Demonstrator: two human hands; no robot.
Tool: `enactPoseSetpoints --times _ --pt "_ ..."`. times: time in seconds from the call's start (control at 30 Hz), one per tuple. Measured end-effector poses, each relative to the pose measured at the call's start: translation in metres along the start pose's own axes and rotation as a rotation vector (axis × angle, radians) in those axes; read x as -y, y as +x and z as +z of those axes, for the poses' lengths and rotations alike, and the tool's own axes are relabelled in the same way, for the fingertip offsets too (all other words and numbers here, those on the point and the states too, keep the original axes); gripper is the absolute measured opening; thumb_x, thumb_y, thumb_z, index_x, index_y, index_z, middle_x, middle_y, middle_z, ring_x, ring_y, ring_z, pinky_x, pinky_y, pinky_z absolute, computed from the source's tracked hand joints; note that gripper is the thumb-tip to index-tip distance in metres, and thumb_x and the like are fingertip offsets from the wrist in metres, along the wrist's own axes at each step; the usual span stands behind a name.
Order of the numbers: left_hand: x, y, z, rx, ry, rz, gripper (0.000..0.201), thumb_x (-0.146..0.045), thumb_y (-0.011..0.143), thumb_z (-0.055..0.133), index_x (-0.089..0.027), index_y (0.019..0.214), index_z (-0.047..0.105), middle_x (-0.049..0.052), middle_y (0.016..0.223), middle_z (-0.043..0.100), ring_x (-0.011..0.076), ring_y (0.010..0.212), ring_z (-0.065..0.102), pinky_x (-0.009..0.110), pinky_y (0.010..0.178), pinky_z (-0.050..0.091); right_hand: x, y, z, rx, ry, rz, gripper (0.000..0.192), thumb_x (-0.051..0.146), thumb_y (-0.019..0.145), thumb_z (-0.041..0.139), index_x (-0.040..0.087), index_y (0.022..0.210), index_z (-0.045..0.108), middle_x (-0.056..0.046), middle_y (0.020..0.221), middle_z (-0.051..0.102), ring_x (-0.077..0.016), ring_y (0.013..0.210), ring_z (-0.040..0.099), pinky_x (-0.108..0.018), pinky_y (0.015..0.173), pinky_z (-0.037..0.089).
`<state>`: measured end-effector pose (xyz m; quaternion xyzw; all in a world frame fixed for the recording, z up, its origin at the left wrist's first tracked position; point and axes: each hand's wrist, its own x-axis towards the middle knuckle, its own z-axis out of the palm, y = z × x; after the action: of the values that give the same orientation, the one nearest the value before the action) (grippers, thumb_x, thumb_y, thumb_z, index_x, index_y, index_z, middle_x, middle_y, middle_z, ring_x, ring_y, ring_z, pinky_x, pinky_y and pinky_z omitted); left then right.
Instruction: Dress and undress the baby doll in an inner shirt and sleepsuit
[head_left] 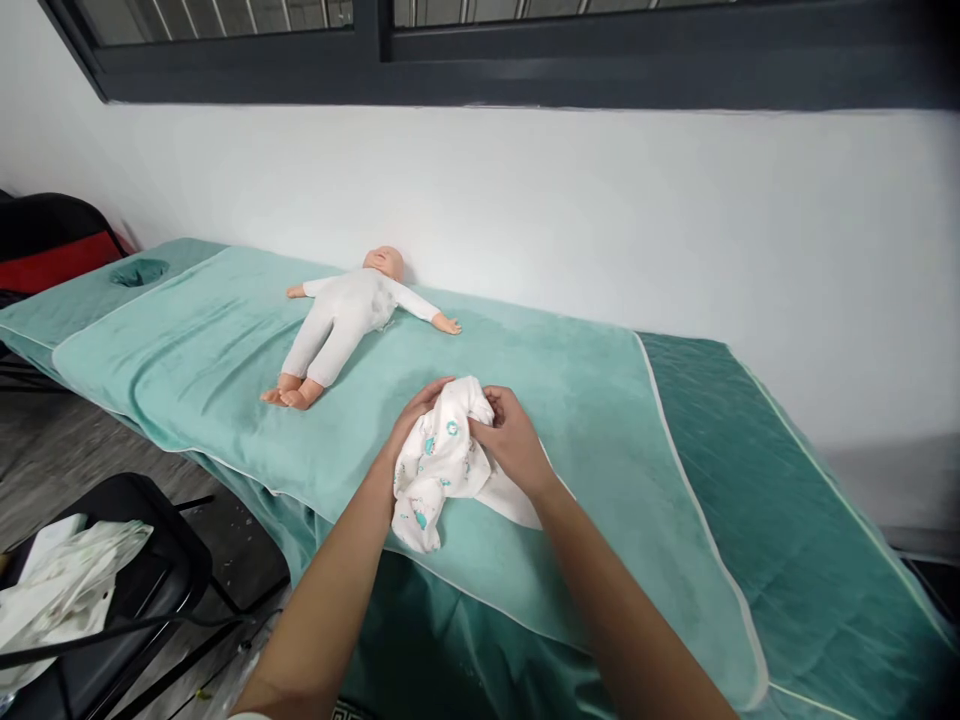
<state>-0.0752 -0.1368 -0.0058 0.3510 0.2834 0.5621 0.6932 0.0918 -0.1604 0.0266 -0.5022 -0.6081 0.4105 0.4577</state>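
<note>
My left hand point(414, 418) and my right hand point(514, 440) both grip a small white baby garment point(442, 465) with teal prints, bunched up just above the light green towel point(225, 350) on the bed. A baby doll point(341, 320) in a white bodysuit lies on its back farther away on the towel, arms spread, head near the wall. The doll is about an arm's length beyond my hands and nothing touches it.
The towel covers a teal massage bed point(787, 540) with a face hole point(139, 271) at its far left end, set against a white wall. A black chair point(127, 590) with white cloth or bags point(60, 590) stands at lower left. A dark-framed window runs above.
</note>
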Motion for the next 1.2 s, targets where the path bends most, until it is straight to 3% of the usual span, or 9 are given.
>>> enactPoseSetpoints --times 0.13,0.23,0.3,0.4,0.53,0.73,0.9,1.07,1.2 --pt "-0.002 -0.007 0.003 0.040 0.039 0.013 0.068 -0.011 0.058 0.078 -0.019 0.124 0.064 0.008 0.133 0.063 0.0277 0.120 0.057 0.036 0.106 0.039 0.018 0.019 0.003 0.196 -0.091 -0.151 0.043 0.040 0.074 0.078 0.025 0.111 0.062 -0.003 0.120 0.061 -0.0229 0.114 0.057 -0.037 0.101 0.042" --pt "0.002 -0.006 0.001 -0.009 0.061 0.026 0.064 -0.011 0.055 0.081 -0.021 0.115 0.062 0.003 0.111 0.068 0.0215 0.101 0.062 0.032 0.093 0.044 0.014 0.028 0.004 0.295 -0.032 -0.081 0.038 0.043 0.077 0.075 0.026 0.109 0.065 -0.002 0.115 0.064 -0.0219 0.106 0.060 -0.036 0.094 0.045" --pt "0.005 -0.002 -0.001 -0.045 0.057 0.026 0.056 -0.011 0.053 0.081 -0.021 0.104 0.061 0.001 0.099 0.068 0.0202 0.093 0.062 0.032 0.087 0.044 0.005 0.031 0.002 0.285 0.052 0.014 0.037 0.047 0.078 0.074 0.025 0.107 0.065 -0.001 0.105 0.067 -0.0207 0.096 0.061 -0.034 0.086 0.048" --pt "0.008 0.004 -0.001 -0.062 0.030 0.031 0.051 -0.006 0.046 0.082 -0.021 0.090 0.060 0.005 0.101 0.070 0.0233 0.097 0.061 0.034 0.085 0.043 -0.010 0.034 -0.002 0.250 0.202 0.091 0.035 0.048 0.077 0.076 0.023 0.100 0.066 0.000 0.096 0.068 -0.0186 0.086 0.062 -0.031 0.078 0.048" --pt "0.006 0.004 0.003 -0.060 -0.003 0.023 0.048 -0.010 0.052 0.082 -0.022 0.095 0.064 0.006 0.111 0.070 0.0225 0.097 0.062 0.033 0.084 0.044 -0.019 0.034 -0.006 0.225 0.330 0.117 0.033 0.045 0.076 0.078 0.022 0.098 0.067 0.000 0.098 0.070 -0.0176 0.085 0.063 -0.029 0.076 0.048" --pt "0.002 -0.001 0.008 -0.121 -0.029 -0.006 0.028 -0.020 0.066 0.079 -0.018 0.084 0.058 0.005 0.115 0.070 0.0170 0.092 0.063 0.029 0.083 0.045 -0.016 0.028 -0.004 0.086 0.471 0.095 0.025 0.039 0.077 0.079 0.023 0.086 0.063 -0.001 0.118 0.070 -0.0196 0.099 0.066 -0.031 0.083 0.051" --pt "0.003 -0.002 0.010 -0.112 -0.125 0.024 0.029 -0.018 0.069 0.076 -0.019 0.088 0.055 0.006 0.115 0.072 0.0219 0.101 0.067 0.033 0.090 0.046 -0.017 0.030 -0.008 -0.120 0.692 0.062 0.026 0.037 0.078 0.077 0.022 0.078 0.056 -0.005 0.120 0.071 -0.0215 0.099 0.069 -0.037 0.084 0.055" --pt "0.012 0.000 0.002 -0.148 -0.274 -0.068 0.021 -0.029 0.075 0.071 -0.017 0.089 0.062 0.007 0.103 0.075 0.0260 0.102 0.068 0.036 0.094 0.049 -0.036 0.051 -0.053 -0.371 0.880 0.057 0.026 0.050 0.083 0.061 0.025 0.086 0.063 -0.004 0.098 0.073 -0.0205 0.096 0.068 -0.038 0.090 0.054" --pt "0.015 0.003 -0.006 -0.243 -0.346 -0.190 0.022 -0.034 0.075 0.068 -0.015 0.087 0.068 0.007 0.087 0.074 0.0252 0.095 0.068 0.035 0.091 0.050 -0.055 0.054 -0.090 -0.466 0.691 -0.075 0.032 0.059 0.084 0.048 0.030 0.085 0.062 -0.005 0.102 0.071 -0.0263 0.108 0.064 -0.042 0.089 0.053"
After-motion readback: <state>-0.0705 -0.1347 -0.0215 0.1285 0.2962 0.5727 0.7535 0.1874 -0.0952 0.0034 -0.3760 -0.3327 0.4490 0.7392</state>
